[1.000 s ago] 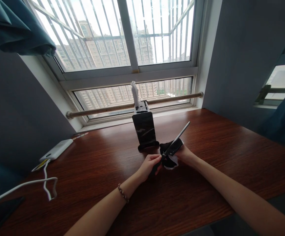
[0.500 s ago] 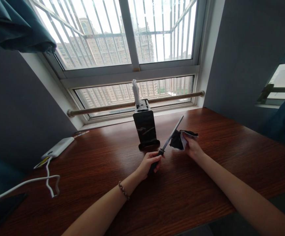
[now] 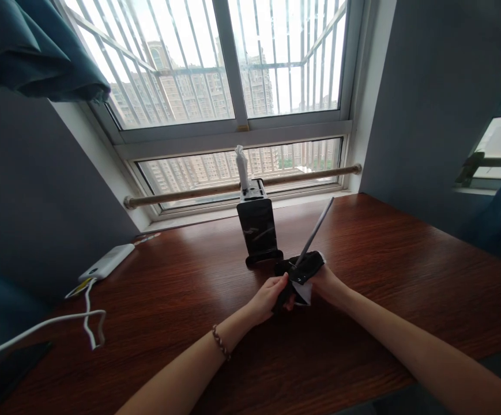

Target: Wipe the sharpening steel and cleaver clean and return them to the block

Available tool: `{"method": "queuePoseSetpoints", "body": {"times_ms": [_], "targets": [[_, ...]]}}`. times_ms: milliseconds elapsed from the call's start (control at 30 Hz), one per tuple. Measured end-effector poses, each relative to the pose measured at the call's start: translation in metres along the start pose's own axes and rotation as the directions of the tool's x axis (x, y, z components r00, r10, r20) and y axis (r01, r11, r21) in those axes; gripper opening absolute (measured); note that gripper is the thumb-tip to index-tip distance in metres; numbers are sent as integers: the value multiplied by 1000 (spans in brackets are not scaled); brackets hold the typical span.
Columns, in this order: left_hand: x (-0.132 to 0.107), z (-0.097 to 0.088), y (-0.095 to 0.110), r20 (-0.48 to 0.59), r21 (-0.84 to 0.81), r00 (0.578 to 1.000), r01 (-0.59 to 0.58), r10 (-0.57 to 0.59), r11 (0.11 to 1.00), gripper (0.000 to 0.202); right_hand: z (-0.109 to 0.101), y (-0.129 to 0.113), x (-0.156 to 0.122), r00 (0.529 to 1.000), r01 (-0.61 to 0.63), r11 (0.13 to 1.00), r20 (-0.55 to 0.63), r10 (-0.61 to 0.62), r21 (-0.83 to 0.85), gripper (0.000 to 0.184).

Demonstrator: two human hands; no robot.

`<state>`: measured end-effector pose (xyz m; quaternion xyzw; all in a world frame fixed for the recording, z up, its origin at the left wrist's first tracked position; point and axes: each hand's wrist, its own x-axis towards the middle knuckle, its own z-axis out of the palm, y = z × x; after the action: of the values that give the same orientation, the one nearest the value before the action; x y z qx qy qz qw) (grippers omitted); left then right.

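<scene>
Head view: left hand (image 3: 268, 297) grips the grey rod (image 3: 318, 227) by its dark handle (image 3: 281, 298); right hand (image 3: 326, 283) clutches black-white cloth (image 3: 308, 268) at rod's base, contact hard to make out. Rod slants up beyond both hands. 1 black stand (image 3: 257, 227) behind.

grey walls (image 3: 423, 109) flank a bright window (image 3: 235, 104) above a brown table (image 3: 375, 248).
</scene>
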<state>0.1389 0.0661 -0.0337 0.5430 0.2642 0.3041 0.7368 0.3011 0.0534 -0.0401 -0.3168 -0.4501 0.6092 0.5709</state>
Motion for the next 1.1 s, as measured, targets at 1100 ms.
{"method": "queuePoseSetpoints", "body": {"times_ms": [1100], "targets": [[-8,-2,12,98,-252,987,150,-129,956,31,2,-3,2,995,-50,988,91,38,143,22]]}}
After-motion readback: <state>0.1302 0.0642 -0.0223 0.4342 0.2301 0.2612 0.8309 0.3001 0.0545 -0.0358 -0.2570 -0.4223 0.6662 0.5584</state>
